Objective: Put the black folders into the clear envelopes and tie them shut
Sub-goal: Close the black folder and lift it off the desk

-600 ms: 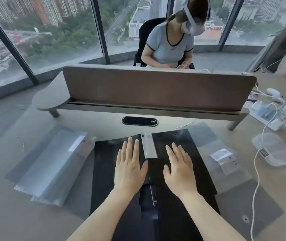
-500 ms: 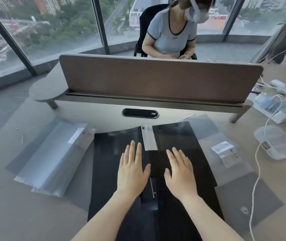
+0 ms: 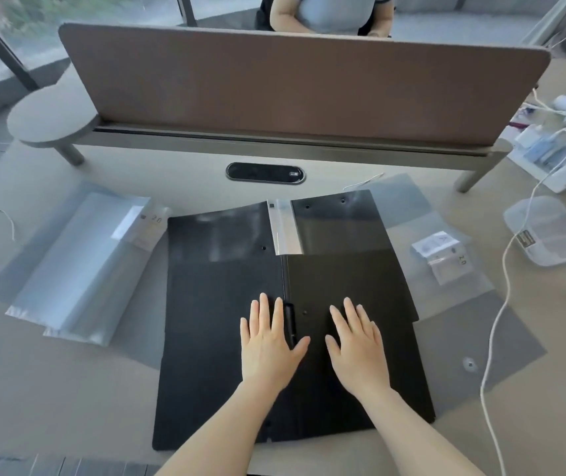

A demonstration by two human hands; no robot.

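Observation:
A stack of black folders (image 3: 213,304) lies open and flat on the table in front of me, with a pale strip (image 3: 285,228) along the spine at the far end. My left hand (image 3: 268,345) rests palm down, fingers spread, just left of the spine clip. My right hand (image 3: 357,348) lies flat on the right-hand cover. Neither hand grips anything. A pile of clear envelopes (image 3: 82,266) sits to the left of the folders. More clear envelopes (image 3: 446,269) with a white label lie to the right, partly under the folders.
A brown desk divider (image 3: 302,84) on a raised shelf crosses the far side, with a person seated behind it. A black oval cable port (image 3: 264,173) sits before it. A clear plastic box (image 3: 549,231), white cables (image 3: 494,331) and chargers crowd the right edge.
The camera has tilted down and closer to the table. Both hands have slid back toward me along the folder, away from the pale strip, still flat.

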